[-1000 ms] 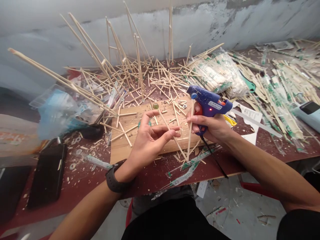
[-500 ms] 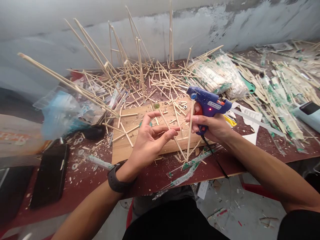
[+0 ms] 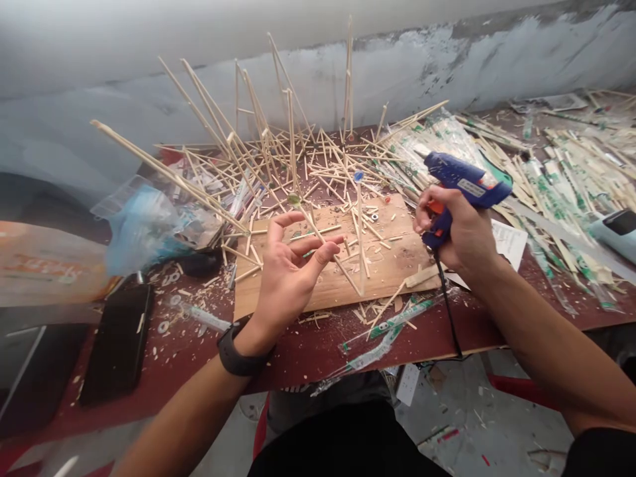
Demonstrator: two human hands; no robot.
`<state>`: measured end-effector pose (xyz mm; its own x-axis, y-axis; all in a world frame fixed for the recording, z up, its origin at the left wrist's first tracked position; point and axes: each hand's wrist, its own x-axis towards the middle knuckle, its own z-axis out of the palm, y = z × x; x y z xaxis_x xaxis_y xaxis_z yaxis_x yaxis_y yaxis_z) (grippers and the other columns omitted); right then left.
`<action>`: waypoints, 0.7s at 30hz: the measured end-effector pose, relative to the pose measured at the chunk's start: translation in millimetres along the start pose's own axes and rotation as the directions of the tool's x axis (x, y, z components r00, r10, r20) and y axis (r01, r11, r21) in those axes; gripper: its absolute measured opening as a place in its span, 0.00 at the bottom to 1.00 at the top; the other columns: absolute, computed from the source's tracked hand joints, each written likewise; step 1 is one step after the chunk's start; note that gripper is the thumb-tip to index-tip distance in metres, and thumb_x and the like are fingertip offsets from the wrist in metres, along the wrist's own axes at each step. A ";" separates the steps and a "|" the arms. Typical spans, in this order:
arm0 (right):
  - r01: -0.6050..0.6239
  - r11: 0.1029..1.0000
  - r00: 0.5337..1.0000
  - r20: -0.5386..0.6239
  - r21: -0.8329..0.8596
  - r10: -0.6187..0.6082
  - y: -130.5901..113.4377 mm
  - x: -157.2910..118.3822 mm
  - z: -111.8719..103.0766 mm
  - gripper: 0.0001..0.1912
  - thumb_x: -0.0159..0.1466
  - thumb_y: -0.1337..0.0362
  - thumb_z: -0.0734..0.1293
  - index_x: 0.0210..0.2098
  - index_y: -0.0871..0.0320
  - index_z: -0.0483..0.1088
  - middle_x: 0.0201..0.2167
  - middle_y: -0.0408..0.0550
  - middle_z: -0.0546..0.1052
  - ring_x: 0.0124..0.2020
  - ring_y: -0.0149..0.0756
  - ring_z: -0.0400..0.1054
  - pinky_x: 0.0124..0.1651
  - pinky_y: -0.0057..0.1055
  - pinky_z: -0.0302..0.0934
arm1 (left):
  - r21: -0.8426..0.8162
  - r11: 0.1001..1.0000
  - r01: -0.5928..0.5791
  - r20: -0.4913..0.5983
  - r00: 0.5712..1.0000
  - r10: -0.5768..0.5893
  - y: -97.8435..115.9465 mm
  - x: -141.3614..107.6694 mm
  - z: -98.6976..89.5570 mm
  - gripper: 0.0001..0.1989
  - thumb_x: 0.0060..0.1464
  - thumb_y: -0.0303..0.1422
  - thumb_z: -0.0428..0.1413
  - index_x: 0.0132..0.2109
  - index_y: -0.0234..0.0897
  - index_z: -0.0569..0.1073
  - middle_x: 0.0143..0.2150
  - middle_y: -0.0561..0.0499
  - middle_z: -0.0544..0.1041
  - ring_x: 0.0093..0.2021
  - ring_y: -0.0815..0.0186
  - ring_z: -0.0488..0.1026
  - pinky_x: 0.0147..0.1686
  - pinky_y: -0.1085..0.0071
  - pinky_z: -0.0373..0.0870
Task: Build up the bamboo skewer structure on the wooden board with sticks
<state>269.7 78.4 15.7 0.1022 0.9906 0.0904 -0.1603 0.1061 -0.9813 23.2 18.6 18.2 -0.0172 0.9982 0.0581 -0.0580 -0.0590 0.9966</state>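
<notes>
My left hand (image 3: 293,268) pinches a thin wooden stick (image 3: 348,277) between thumb and fingers. This stick meets a second wooden stick (image 3: 360,232) at its lower end, making a V shape; a blue disc (image 3: 358,177) shows at the top of the second one and a greenish disc (image 3: 294,199) near the top of the first. My right hand (image 3: 460,225) is wrapped round the grip of a blue hot glue gun (image 3: 464,182), held to the right of the sticks with its nozzle toward the upper left. Below the hands lies a wooden board (image 3: 322,298) with stick pieces on it.
Frames of glued sticks (image 3: 293,139) rise along the wall. Wrapped chopsticks (image 3: 541,172) are heaped at the right. A black phone (image 3: 116,351) and a blue plastic bag (image 3: 139,228) lie at the left. The gun's black cord (image 3: 450,311) hangs over the table edge.
My right hand has let go of the second stick and moved right and up with the glue gun. The joined sticks stay in my left hand. The view has shifted slightly.
</notes>
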 end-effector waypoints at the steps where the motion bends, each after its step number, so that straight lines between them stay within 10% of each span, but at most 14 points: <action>1: 0.034 0.999 0.999 -0.024 -0.035 -0.034 -1.5 -0.8 -1.7 0.13 0.59 0.55 0.75 0.25 0.54 0.70 0.23 0.41 0.69 0.20 0.28 0.61 0.25 0.33 0.63 | 0.028 0.999 -0.014 -0.012 1.000 0.014 1.5 -0.3 0.0 0.26 0.57 0.35 0.69 0.52 0.43 0.61 0.36 0.55 0.81 0.45 0.59 0.87 0.46 0.67 0.84; 6: 0.340 0.847 0.936 0.231 -0.408 -0.265 -14.0 -13.2 -6.1 0.12 0.62 0.56 0.73 0.27 0.53 0.72 0.20 0.42 0.72 0.20 0.31 0.63 0.24 0.33 0.57 | 0.169 0.977 -0.130 -0.064 0.988 0.143 5.3 -1.4 -0.1 0.13 0.58 0.34 0.68 0.42 0.38 0.70 0.57 0.47 0.70 0.47 0.62 0.86 0.53 0.69 0.83; 11: 0.763 0.499 0.628 0.655 -0.412 -0.420 -20.4 -17.2 -6.4 0.12 0.62 0.57 0.75 0.29 0.52 0.69 0.24 0.43 0.73 0.24 0.32 0.66 0.27 0.32 0.60 | 0.267 0.940 -0.212 -0.112 0.962 0.248 5.2 -3.0 0.4 0.09 0.60 0.31 0.66 0.42 0.37 0.72 0.59 0.46 0.65 0.45 0.64 0.85 0.55 0.65 0.84; 21: 0.919 0.203 0.391 0.847 -0.337 -0.360 -7.0 -21.0 -2.7 0.18 0.66 0.48 0.72 0.30 0.52 0.69 0.22 0.42 0.69 0.22 0.32 0.60 0.25 0.32 0.54 | 0.333 0.908 -0.252 -0.144 0.939 0.313 2.8 -5.2 -0.4 0.06 0.61 0.32 0.65 0.36 0.35 0.78 0.60 0.46 0.64 0.45 0.64 0.83 0.58 0.62 0.84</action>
<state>271.4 56.6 20.2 -0.7342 0.4214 0.5323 0.3926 0.9032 -0.1734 22.8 13.2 20.7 -0.1778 0.9165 0.3582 0.2844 -0.3006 0.9103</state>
